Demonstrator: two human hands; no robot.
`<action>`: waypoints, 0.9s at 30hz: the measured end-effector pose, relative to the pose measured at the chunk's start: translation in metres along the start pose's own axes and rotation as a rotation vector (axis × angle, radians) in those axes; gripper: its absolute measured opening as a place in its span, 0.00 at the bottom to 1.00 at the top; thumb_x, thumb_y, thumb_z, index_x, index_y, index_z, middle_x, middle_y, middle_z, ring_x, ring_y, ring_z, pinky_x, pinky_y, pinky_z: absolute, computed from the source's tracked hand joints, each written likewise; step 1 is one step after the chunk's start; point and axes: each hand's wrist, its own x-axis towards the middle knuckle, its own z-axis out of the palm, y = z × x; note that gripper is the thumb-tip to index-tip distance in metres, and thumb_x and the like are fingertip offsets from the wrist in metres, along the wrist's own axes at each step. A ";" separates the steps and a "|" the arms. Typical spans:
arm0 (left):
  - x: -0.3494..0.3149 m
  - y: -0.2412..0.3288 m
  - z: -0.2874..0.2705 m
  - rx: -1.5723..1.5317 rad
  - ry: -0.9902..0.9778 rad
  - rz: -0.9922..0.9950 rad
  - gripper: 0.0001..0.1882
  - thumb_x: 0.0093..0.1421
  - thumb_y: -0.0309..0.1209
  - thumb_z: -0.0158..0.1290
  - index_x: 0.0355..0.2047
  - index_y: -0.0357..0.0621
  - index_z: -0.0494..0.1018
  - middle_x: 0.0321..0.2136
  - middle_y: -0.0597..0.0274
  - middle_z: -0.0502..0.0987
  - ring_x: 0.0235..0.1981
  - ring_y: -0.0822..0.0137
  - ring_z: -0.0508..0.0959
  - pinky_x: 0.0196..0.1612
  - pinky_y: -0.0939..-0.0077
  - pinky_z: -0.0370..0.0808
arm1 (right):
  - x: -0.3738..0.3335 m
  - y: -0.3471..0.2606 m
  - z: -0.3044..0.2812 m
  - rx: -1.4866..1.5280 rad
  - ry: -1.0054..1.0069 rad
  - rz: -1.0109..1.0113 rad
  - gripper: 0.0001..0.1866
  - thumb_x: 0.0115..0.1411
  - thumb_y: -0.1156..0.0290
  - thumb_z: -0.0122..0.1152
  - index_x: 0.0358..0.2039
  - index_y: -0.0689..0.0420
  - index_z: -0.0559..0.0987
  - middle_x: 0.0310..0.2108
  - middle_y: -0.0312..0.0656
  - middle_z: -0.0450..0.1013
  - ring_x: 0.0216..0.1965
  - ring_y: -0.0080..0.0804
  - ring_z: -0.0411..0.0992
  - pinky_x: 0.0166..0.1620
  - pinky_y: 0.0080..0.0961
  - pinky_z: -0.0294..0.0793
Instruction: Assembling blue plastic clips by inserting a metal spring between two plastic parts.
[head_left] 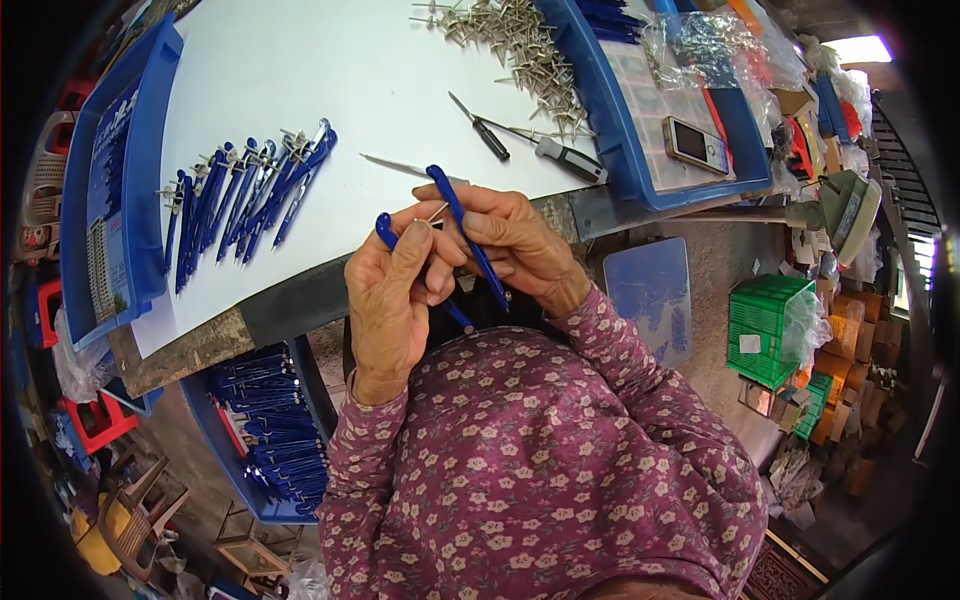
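A plum floral top (560, 450) fills the view around six o'clock. The left hand (385, 315) is curled, pinching a slim blue piece (386, 232) between thumb and fingers; the right hand (530, 245) is likewise closed, thumb and fingers gripping a second blue piece (484, 262) tilted toward eleven o'clock. A thin metal bit (437, 212) shows between the fingertips; which hand grips it, I cannot tell.

On the white tabletop (290, 70), a row of blue pieces with metal fittings (240, 195) lies at ten o'clock, a heap of metal parts (530, 65) at twelve, with two screwdrivers (568, 158) near it. Blue trays stand at ten (150, 95) and one o'clock (610, 110), the latter bearing a phone (697, 147).

Below the table, a bin (270, 507) of blue pieces sits at eight; a green crate (768, 330) at three.
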 end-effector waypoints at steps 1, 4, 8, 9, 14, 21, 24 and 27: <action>0.000 0.000 0.000 -0.001 -0.001 -0.001 0.15 0.61 0.30 0.45 0.45 0.31 0.67 0.23 0.59 0.73 0.19 0.78 0.65 0.20 0.87 0.59 | -0.001 -0.001 0.001 -0.035 0.017 -0.001 0.26 0.60 0.66 0.51 0.53 0.69 0.61 0.21 0.30 0.65 0.12 0.07 0.50 0.14 0.05 0.45; 0.000 0.000 0.000 -0.009 0.006 -0.003 0.14 0.61 0.30 0.45 0.44 0.31 0.67 0.23 0.59 0.73 0.19 0.78 0.65 0.19 0.87 0.60 | -0.002 -0.001 0.003 -0.095 0.042 -0.007 0.25 0.60 0.66 0.51 0.54 0.67 0.63 0.23 0.29 0.67 0.12 0.06 0.51 0.14 0.05 0.45; 0.000 0.000 -0.001 0.021 0.025 0.001 0.16 0.62 0.31 0.45 0.45 0.30 0.66 0.23 0.59 0.72 0.18 0.78 0.63 0.19 0.86 0.58 | -0.003 -0.002 0.007 -0.176 0.076 -0.007 0.24 0.59 0.66 0.52 0.53 0.65 0.64 0.25 0.29 0.70 0.13 0.06 0.52 0.14 0.06 0.45; 0.000 0.000 -0.001 0.020 0.027 -0.001 0.16 0.62 0.31 0.45 0.45 0.30 0.66 0.23 0.59 0.72 0.18 0.78 0.63 0.19 0.86 0.58 | -0.003 -0.002 0.008 -0.176 0.077 -0.007 0.24 0.59 0.66 0.52 0.53 0.65 0.64 0.25 0.29 0.70 0.13 0.06 0.52 0.14 0.06 0.45; -0.001 0.000 -0.003 0.025 0.025 -0.013 0.16 0.62 0.31 0.45 0.45 0.31 0.66 0.22 0.59 0.72 0.17 0.78 0.63 0.18 0.86 0.58 | -0.005 -0.002 0.010 -0.301 0.139 -0.033 0.23 0.58 0.66 0.55 0.52 0.62 0.68 0.23 0.28 0.69 0.14 0.07 0.52 0.14 0.06 0.46; -0.002 0.004 -0.006 0.007 -0.013 -0.039 0.13 0.61 0.29 0.46 0.42 0.31 0.68 0.22 0.58 0.72 0.18 0.78 0.65 0.19 0.87 0.60 | -0.009 -0.006 0.019 -0.528 0.234 -0.044 0.19 0.58 0.68 0.54 0.50 0.59 0.71 0.17 0.24 0.64 0.16 0.07 0.52 0.17 0.06 0.47; -0.003 0.005 -0.008 -0.011 -0.018 -0.066 0.13 0.61 0.29 0.46 0.42 0.32 0.68 0.22 0.57 0.72 0.18 0.78 0.64 0.19 0.86 0.60 | -0.012 -0.009 0.023 -0.595 0.268 -0.030 0.17 0.59 0.70 0.52 0.49 0.59 0.72 0.17 0.23 0.63 0.17 0.08 0.52 0.19 0.07 0.49; -0.002 0.003 -0.009 0.042 -0.036 -0.057 0.14 0.61 0.30 0.44 0.43 0.33 0.68 0.23 0.60 0.72 0.18 0.79 0.62 0.19 0.87 0.58 | -0.012 -0.007 0.023 -0.702 0.292 -0.091 0.16 0.60 0.72 0.51 0.48 0.59 0.73 0.18 0.24 0.63 0.18 0.09 0.53 0.20 0.08 0.50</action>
